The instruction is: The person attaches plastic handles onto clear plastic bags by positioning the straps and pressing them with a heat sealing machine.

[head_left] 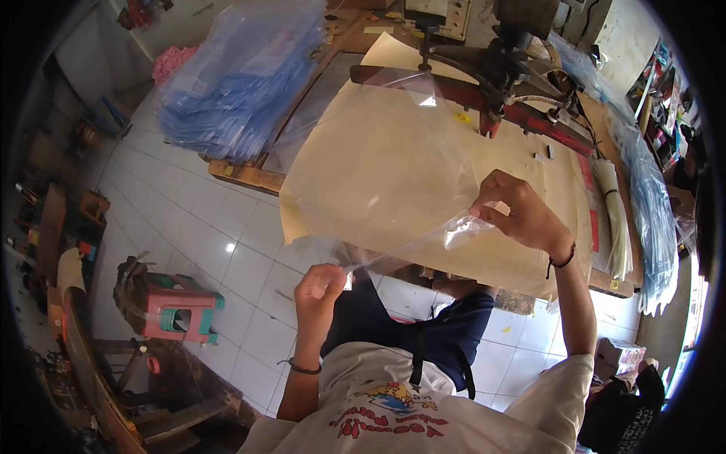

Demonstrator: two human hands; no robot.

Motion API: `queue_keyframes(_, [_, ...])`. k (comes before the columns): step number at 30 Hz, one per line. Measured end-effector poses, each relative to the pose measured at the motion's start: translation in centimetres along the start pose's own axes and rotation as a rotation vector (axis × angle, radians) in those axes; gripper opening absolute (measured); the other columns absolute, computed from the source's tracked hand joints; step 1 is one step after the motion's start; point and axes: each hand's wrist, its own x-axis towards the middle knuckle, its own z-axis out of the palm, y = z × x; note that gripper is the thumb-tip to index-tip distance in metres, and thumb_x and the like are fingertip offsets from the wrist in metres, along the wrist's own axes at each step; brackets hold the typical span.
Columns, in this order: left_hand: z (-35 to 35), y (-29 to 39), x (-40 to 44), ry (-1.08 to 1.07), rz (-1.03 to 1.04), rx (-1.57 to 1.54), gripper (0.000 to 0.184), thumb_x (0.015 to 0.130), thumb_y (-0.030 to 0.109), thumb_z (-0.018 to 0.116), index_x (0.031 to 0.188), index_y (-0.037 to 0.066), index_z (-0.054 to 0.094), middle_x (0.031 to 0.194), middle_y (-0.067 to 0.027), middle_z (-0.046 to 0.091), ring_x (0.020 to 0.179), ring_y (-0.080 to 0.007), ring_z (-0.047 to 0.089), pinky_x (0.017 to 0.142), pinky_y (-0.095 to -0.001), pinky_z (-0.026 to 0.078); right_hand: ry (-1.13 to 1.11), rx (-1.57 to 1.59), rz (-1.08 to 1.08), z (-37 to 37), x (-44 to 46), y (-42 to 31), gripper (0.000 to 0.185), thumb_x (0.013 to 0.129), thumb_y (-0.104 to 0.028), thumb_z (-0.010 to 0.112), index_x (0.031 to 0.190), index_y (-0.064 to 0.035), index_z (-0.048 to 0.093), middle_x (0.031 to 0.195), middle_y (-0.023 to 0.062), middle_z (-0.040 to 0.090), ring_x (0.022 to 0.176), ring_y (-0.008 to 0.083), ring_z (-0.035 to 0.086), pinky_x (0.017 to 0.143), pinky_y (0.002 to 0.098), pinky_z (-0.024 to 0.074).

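Note:
Between my two hands a clear plastic sheet is stretched, its near edge pulled into a line. My left hand pinches one corner in front of my lap, off the table's edge. My right hand grips the other end above the brown paper that covers the work table. The far part of the clear sheet lies over this paper and reaches toward the red bar of a black press machine. How far the sheet goes under the bar I cannot tell.
A tall stack of bluish plastic sheets sits at the table's left. More plastic hangs over the right edge, beside a pale roll. On the tiled floor stands a pink and green stool.

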Motion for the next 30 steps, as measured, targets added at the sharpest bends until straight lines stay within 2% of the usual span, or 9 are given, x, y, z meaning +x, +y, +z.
queue_keyframes(3, [1.2, 1.4, -0.2, -0.004, -0.143, -0.105, 0.02, 0.1, 0.019, 0.065, 0.108, 0.001, 0.062, 0.095, -0.013, 0.069, 0.082, -0.022, 0.071, 0.082, -0.0373, 0.058, 0.216, 0.076, 0.078, 2.2, -1.5, 1.1, 0.022, 0.09, -0.022, 0.079, 0.098, -0.002, 0.076, 0.095, 0.0121, 0.068, 0.088, 0.0204, 0.066, 0.075, 0.0319, 0.0532])
queue_keyframes(6, [1.3, 0.5, 0.1, 0.007, -0.16, -0.105, 0.028, 0.102, 0.026, 0.063, 0.107, -0.002, 0.062, 0.091, -0.0165, 0.069, 0.074, -0.0233, 0.071, 0.071, -0.0384, 0.061, 0.289, 0.17, 0.236, 3.5, -2.5, 0.9, 0.027, 0.089, -0.025, 0.08, 0.099, -0.0002, 0.075, 0.089, 0.0135, 0.07, 0.076, 0.0205, 0.068, 0.071, 0.0315, 0.054])
queue_keyframes(14, [1.5, 0.2, 0.7, 0.036, -0.269, -0.093, 0.056, 0.107, 0.048, 0.048, 0.101, -0.006, 0.062, 0.075, -0.0174, 0.069, 0.06, -0.0251, 0.07, 0.057, -0.0381, 0.061, 0.234, 0.196, 0.317, 3.9, -1.4, 2.2, 0.041, 0.094, -0.04, 0.074, 0.104, -0.0007, 0.071, 0.072, 0.0114, 0.07, 0.065, 0.0174, 0.065, 0.065, 0.0309, 0.0515])
queue_keyframes(18, [1.6, 0.0, 0.7, 0.038, -0.239, -0.073, 0.061, 0.107, 0.053, 0.044, 0.098, -0.005, 0.061, 0.07, -0.0161, 0.068, 0.056, -0.0251, 0.068, 0.051, -0.0378, 0.06, 0.023, 0.298, 0.189, 2.5, -1.1, 1.5, 0.044, 0.093, -0.044, 0.075, 0.104, -0.0011, 0.07, 0.069, 0.0052, 0.067, 0.064, 0.0139, 0.061, 0.063, 0.029, 0.0498])
queue_keyframes(21, [1.4, -0.3, 0.5, -0.026, -0.293, -0.126, 0.054, 0.107, 0.047, 0.047, 0.102, -0.006, 0.058, 0.08, -0.0185, 0.069, 0.068, -0.0268, 0.072, 0.064, -0.0387, 0.062, 0.156, 0.376, 0.19, 3.7, -1.0, 2.7, 0.045, 0.093, -0.044, 0.075, 0.099, -0.0001, 0.07, 0.068, 0.0012, 0.064, 0.063, 0.0097, 0.057, 0.06, 0.0278, 0.0463])
queue_keyframes(24, [2.6, -1.8, 0.0, -0.073, -0.138, -0.233, 0.049, 0.106, 0.048, 0.052, 0.101, -0.001, 0.057, 0.089, -0.0196, 0.07, 0.08, -0.0267, 0.074, 0.072, -0.0423, 0.064, 0.265, 0.358, 0.309, 4.3, -0.7, 4.0, 0.045, 0.095, -0.043, 0.073, 0.088, 0.0008, 0.066, 0.065, 0.0, 0.06, 0.062, 0.0061, 0.052, 0.056, 0.0278, 0.0416])
queue_keyframes(27, [3.6, -1.8, -0.5, -0.17, 0.071, -0.042, 0.037, 0.104, 0.037, 0.06, 0.103, 0.0, 0.056, 0.098, -0.0205, 0.07, 0.091, -0.0283, 0.073, 0.083, -0.0457, 0.063, 0.295, 0.338, 0.319, 4.0, -0.4, 4.9, 0.047, 0.096, -0.042, 0.072, 0.079, 0.0001, 0.06, 0.061, -0.0013, 0.054, 0.058, 0.0047, 0.046, 0.053, 0.0283, 0.0369])
queue_keyframes(28, [3.6, -1.6, -0.6, -0.144, 0.02, -0.044, 0.027, 0.103, 0.026, 0.063, 0.103, 0.0, 0.057, 0.096, -0.0187, 0.071, 0.09, -0.028, 0.074, 0.083, -0.0461, 0.063, 0.304, 0.361, 0.34, 4.0, -0.5, 4.7, 0.047, 0.097, -0.041, 0.072, 0.077, -0.0002, 0.059, 0.06, -0.0012, 0.053, 0.057, 0.0048, 0.045, 0.052, 0.0283, 0.036])
queue_keyframes(30, [4.0, -1.7, -0.5, -0.096, -0.027, -0.133, 0.028, 0.104, 0.029, 0.062, 0.103, 0.001, 0.057, 0.093, -0.0177, 0.071, 0.084, -0.0265, 0.074, 0.077, -0.0451, 0.064, 0.323, 0.4, 0.379, 3.7, -0.5, 3.9, 0.048, 0.098, -0.04, 0.07, 0.075, -0.0009, 0.056, 0.058, -0.001, 0.05, 0.054, 0.0048, 0.043, 0.05, 0.0283, 0.0342])
